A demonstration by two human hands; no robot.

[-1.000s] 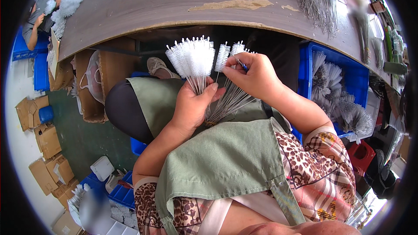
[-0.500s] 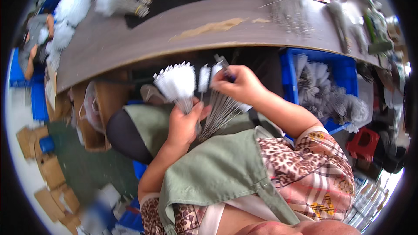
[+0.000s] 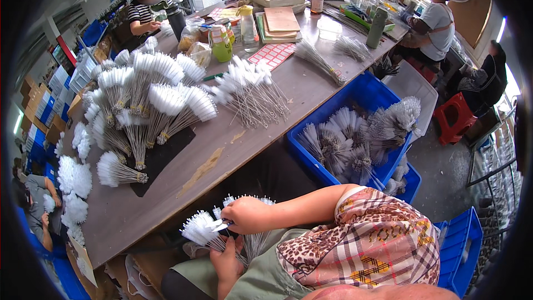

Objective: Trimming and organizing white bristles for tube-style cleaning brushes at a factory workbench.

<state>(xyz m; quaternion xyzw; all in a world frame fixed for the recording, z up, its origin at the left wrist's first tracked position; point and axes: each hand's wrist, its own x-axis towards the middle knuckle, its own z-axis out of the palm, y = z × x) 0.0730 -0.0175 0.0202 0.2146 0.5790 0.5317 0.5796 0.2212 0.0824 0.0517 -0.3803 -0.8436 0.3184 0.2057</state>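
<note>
Over my lap, my left hand (image 3: 226, 262) is closed round the wire stems of a bunch of white bristle brushes (image 3: 197, 229), which fan out above my fingers. My right hand (image 3: 248, 215) is closed just above and to the right of it. From its fingers a small shiny metal tool (image 3: 220, 226), possibly snips, points at the brush heads; its handle is hidden in the hand. More brushes with bare wire stems (image 3: 255, 245) rest on my lap beneath my right wrist, partly covered by it.
The table edge (image 3: 191, 206) runs just beyond my hands. Tied brush bundles (image 3: 136, 86) heap on the table's left, with loose brushes (image 3: 252, 91) beside them. A blue crate (image 3: 302, 144) full of brush bundles stands at the right. Other people sit around the table.
The view has tipped up, showing more of the table and putting my hands lower. The metal tool in my right hand has swung from pointing up to pointing left, beside the left hand's brushes.
</note>
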